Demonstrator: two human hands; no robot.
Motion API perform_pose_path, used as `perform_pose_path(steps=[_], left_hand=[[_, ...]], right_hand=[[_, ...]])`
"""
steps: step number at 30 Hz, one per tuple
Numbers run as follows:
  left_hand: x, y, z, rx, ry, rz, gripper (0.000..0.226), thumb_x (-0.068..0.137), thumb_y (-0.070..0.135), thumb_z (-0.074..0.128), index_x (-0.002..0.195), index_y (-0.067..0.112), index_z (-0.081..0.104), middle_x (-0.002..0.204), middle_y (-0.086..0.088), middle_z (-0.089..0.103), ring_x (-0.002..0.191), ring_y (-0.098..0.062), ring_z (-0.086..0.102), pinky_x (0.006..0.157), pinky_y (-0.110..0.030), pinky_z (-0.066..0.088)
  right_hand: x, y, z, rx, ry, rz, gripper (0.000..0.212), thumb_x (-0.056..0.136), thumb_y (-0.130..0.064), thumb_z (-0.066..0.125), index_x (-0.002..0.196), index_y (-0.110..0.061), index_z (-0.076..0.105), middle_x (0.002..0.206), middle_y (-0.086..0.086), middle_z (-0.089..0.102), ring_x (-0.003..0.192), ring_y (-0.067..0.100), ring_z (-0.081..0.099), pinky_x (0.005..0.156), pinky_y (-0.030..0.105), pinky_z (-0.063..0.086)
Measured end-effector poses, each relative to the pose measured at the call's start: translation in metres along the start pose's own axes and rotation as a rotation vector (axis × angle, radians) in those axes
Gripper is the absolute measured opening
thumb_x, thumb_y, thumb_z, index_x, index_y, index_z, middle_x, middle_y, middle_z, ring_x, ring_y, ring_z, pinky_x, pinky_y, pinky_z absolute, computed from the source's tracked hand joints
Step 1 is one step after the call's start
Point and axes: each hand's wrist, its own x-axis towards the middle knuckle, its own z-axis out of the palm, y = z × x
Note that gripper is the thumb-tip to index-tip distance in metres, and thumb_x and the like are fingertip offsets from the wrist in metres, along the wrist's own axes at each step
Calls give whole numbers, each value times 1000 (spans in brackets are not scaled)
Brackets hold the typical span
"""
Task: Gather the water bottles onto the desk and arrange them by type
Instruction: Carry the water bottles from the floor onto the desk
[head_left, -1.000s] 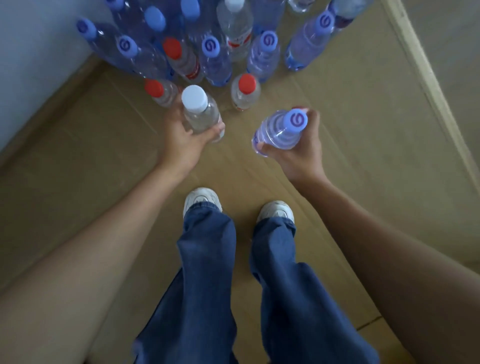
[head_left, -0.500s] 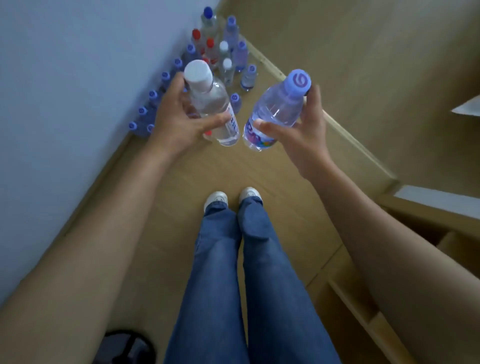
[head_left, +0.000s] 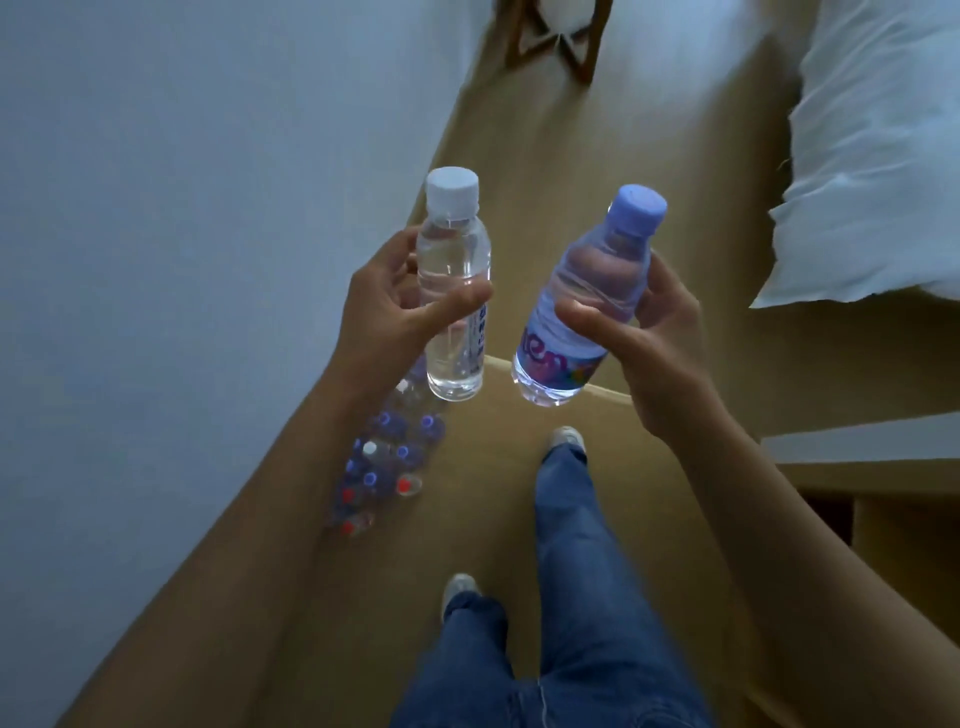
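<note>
A white-capped bottle (head_left: 453, 291) is gripped upright in the left hand (head_left: 395, 306), thumb and fingers curled round its middle. A blue-capped bottle (head_left: 587, 301) is gripped by the right hand (head_left: 644, 338) and tilted rightward at the cap. Both are held above the floor (head_left: 519, 493). More bottles (head_left: 384, 467) are clustered on the floor by the wall (head_left: 182, 208).

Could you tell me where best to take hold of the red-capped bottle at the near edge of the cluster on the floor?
Probably from above, round the neck under the cap: the red-capped bottle stands upright, its floor side free, other bottles crowding behind.
</note>
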Motion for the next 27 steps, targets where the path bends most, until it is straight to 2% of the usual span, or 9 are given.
perform_pose_path(steps=[4, 8, 12, 16, 19, 23, 27], left_hand=[[77, 30, 54, 0, -40, 72, 55, 78, 25, 82, 128, 14, 61, 108, 5, 74, 98, -19, 73, 83, -43, 61], [169, 60, 120, 16, -73, 121, 57, 77, 32, 82, 128, 16, 62, 105, 9, 74, 93, -13, 73, 75, -28, 60], [252, 94, 183, 37, -66, 169, 51, 76, 47, 80, 122, 30, 64, 103, 15, 74, 94, -5, 72, 72, -15, 55], [336, 117, 226, 40, -82, 184, 48, 77, 47, 81, 120, 34, 65, 102, 13, 74, 92, -7, 73, 72, -18, 55], [401, 130, 250, 37, -100, 202, 47, 76, 40, 82, 119, 29, 66, 100, 14, 74, 90, -6, 72, 71, -14, 54], [498, 140, 277, 46, -134, 247, 49, 75, 33, 83, 120, 21, 65, 99, 21, 73, 90, -1, 71, 70, -9, 52], [612, 155, 301, 34, -181, 287, 56, 71, 31, 81, 122, 13, 65, 99, 22, 73, 90, 0, 70, 70, -9, 52]], right_hand=[[65, -23, -50, 24, 36, -35, 57, 69, -17, 83, 120, -12, 58, 113, 13, 69, 106, 30, 68, 94, 45, 55], [152, -49, -108, 13, 69, -71, 71, 68, -18, 86, 127, -6, 48, 105, -1, 70, 101, 22, 71, 82, 31, 58], [235, -79, -162, -62, 106, -130, 71, 66, -29, 86, 123, -9, 51, 107, -2, 71, 99, 18, 71, 82, 31, 59], [315, -103, -202, -103, 156, -187, 59, 67, -32, 87, 118, -22, 58, 106, -6, 71, 99, 14, 70, 82, 27, 58], [376, -113, -223, -104, 205, -210, 56, 68, -34, 84, 117, -22, 61, 106, -8, 72, 98, 12, 70, 81, 22, 56], [472, -118, -245, -87, 281, -239, 56, 72, -28, 85, 122, -17, 62, 109, -3, 72, 100, 16, 70, 83, 26, 58], [581, -131, -263, -69, 350, -262, 53, 71, -27, 86, 119, -20, 66, 106, -5, 74, 98, 15, 71, 84, 28, 57]])
